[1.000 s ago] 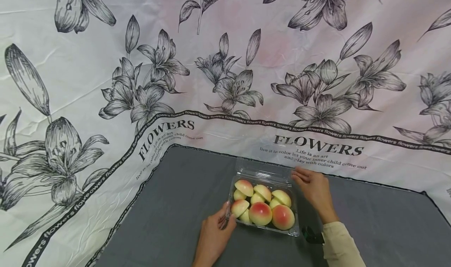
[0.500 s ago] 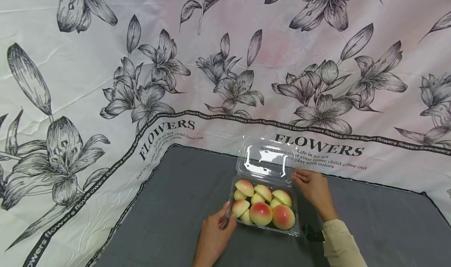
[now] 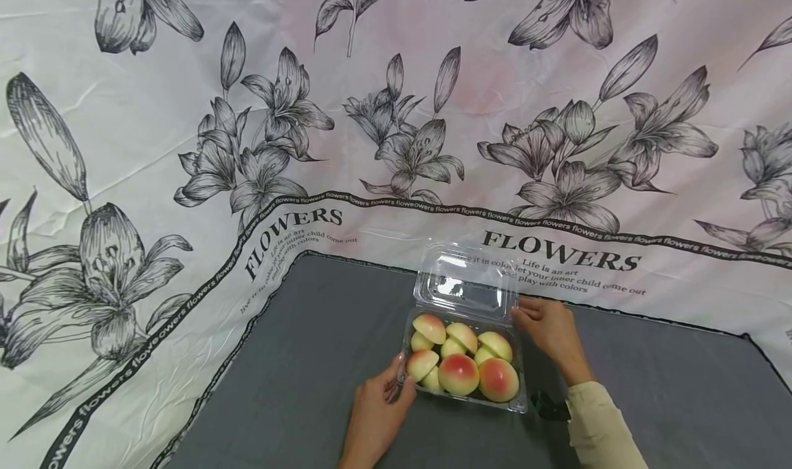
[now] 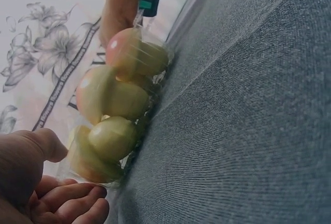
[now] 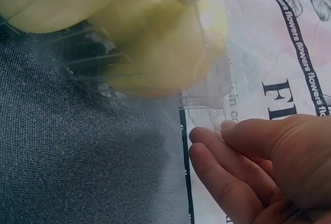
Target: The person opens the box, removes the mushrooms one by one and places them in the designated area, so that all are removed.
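Note:
A clear plastic clamshell box (image 3: 470,403) sits on the grey cloth, its transparent lid (image 3: 465,285) raised at the back. Inside are several yellow fruits (image 3: 458,375) with a red blush; some look like cut halves set askew on one another. My left hand (image 3: 379,401) holds the box's left side, the thumb at its rim and the fingers (image 4: 77,206) low along the wall. At the back right, my right hand (image 3: 551,328) pinches the lid's corner near the hinge. In the right wrist view its thumb (image 5: 253,136) and forefinger meet at the clear plastic edge.
Grey cloth (image 3: 297,373) covers the table around the box. Behind it rises a white sheet (image 3: 396,235) printed with black lilies and lettering, close to the lid's back. A small black device (image 3: 549,407) is at the right wrist, right of the box.
Since a second ago the lid has come up from lying back and stands taller behind the fruits; its glare has shrunk since half a second ago. Both hands keep nearly the same places.

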A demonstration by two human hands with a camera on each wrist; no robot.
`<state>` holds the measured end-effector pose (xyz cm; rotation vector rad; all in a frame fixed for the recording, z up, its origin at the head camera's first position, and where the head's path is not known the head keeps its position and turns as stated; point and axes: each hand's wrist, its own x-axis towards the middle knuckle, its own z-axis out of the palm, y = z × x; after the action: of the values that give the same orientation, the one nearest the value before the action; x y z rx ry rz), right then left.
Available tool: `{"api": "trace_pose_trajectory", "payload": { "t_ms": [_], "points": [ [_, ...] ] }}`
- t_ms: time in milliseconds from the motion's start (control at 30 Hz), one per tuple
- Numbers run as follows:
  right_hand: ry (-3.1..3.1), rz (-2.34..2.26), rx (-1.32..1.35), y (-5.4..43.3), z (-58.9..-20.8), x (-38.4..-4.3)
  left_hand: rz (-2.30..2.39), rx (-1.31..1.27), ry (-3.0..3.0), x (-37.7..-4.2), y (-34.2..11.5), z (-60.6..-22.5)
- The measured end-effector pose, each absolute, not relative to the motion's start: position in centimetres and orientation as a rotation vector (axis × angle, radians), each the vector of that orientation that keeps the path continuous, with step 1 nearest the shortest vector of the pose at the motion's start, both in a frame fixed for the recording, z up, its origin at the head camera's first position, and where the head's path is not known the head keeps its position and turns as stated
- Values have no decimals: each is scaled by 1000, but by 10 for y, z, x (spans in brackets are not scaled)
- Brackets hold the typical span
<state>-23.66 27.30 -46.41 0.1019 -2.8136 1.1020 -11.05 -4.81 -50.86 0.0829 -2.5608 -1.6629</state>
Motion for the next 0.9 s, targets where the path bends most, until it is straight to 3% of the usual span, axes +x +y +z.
{"api": "trace_pose_trajectory", "payload": {
  "t_ms": [900],
  "points": [
    [-2948, 1401, 77, 272, -454, -232, -1739, 44, -2568, -100, -59, -506]
  ]
}}
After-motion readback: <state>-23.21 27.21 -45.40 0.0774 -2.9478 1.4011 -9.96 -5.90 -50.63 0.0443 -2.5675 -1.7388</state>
